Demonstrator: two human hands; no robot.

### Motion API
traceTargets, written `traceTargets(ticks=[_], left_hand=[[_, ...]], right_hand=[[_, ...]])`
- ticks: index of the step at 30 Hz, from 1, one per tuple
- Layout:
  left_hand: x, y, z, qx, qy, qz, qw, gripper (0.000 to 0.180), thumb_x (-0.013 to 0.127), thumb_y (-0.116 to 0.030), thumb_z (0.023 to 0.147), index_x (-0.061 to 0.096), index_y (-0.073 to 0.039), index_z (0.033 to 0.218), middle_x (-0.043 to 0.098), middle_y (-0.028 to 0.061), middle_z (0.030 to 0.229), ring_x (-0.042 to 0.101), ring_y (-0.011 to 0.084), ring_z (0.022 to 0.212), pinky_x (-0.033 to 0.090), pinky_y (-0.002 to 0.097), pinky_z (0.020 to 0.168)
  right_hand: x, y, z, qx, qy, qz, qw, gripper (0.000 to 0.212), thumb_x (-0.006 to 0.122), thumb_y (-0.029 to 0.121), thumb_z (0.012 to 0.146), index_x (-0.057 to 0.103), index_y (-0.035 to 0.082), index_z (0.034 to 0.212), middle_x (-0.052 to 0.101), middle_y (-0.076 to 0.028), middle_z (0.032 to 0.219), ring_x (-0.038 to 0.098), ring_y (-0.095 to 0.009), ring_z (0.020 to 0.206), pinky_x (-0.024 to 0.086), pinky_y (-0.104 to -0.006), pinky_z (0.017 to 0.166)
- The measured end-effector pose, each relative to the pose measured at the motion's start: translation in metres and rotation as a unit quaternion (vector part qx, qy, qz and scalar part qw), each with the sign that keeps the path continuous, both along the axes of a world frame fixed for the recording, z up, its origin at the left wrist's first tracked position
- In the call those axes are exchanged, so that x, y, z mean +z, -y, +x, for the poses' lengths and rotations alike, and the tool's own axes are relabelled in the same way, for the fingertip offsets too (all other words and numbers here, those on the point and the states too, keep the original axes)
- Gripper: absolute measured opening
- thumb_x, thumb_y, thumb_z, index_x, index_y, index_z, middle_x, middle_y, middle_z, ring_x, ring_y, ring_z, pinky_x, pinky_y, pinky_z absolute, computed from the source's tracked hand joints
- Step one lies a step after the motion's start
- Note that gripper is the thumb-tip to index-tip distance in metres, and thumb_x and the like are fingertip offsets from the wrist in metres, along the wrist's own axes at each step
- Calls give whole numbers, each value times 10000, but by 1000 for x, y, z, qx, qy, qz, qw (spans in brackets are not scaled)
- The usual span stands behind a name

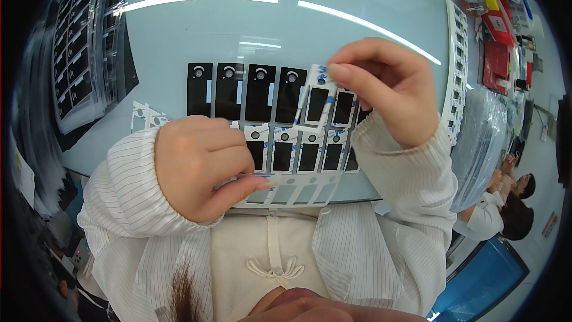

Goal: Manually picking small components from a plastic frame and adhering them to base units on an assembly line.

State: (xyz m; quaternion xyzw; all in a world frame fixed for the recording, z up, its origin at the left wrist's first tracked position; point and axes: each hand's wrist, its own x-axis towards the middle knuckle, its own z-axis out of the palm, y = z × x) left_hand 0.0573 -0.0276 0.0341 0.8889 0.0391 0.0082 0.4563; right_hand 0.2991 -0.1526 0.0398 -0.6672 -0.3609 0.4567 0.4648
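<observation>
My right hand (387, 83) pinches the top corner of a white frame-shaped sticker (326, 100) with blue marks between thumb and forefinger. The sticker slants over a black plate in the back row, whose dark surface shows through its window. Left of it stand several bare black plates (228, 92), each with a round hole near the top. My left hand (202, 164) is closed, knuckles up, its thumb on a clear sticker sheet (307, 189) at the table's near edge; its other fingertips are hidden. A front row of plates (283, 156) carries white frames, partly covered by my left hand.
Plastic-wrapped trays of black plates (80, 53) are stacked at the left. A white sticker scrap (145, 117) lies beside my left wrist. At the right are a long white strip (456, 71), clear plastic bags (481, 137) and red bins (497, 21). Other people (506, 211) sit farther right.
</observation>
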Motion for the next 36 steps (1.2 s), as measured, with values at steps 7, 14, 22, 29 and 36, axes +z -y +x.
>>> traceTargets(ticks=[7,14,22,29,36], left_hand=[[-6,-2,2,-29,89,105,990,259,817,-187,656,589,-69,693,702,117,1133,544,255,742,476,330,620],[-9,-4,4,-32,75,121,989,283,805,-205,664,569,-51,688,692,146,1138,566,239,776,429,338,578],[-6,-2,6,-45,49,136,989,288,801,-220,693,566,-53,692,693,142,1147,555,231,777,423,327,599],[-6,-2,5,-48,32,145,988,259,799,-217,658,590,-68,697,713,120,1155,516,252,746,446,336,654],[-5,-3,5,-51,33,150,987,256,795,-218,654,590,-69,693,714,114,1154,509,250,750,444,334,659]], right_hand=[[-23,-13,-2,71,59,-21,995,92,739,38,885,723,-13,960,686,11,859,557,-23,700,421,-169,634],[-27,-12,-3,82,82,-15,993,73,745,35,879,724,-7,935,653,33,820,434,1,622,322,-171,559],[-29,-9,-4,85,104,14,991,70,749,33,879,724,-3,934,639,47,815,409,16,595,291,-160,526],[-32,-10,-4,88,112,19,990,68,744,30,885,726,0,944,640,47,825,404,28,588,284,-152,510],[-32,-10,-6,85,117,17,989,66,742,24,887,725,-4,945,644,48,822,402,33,583,284,-148,506]])
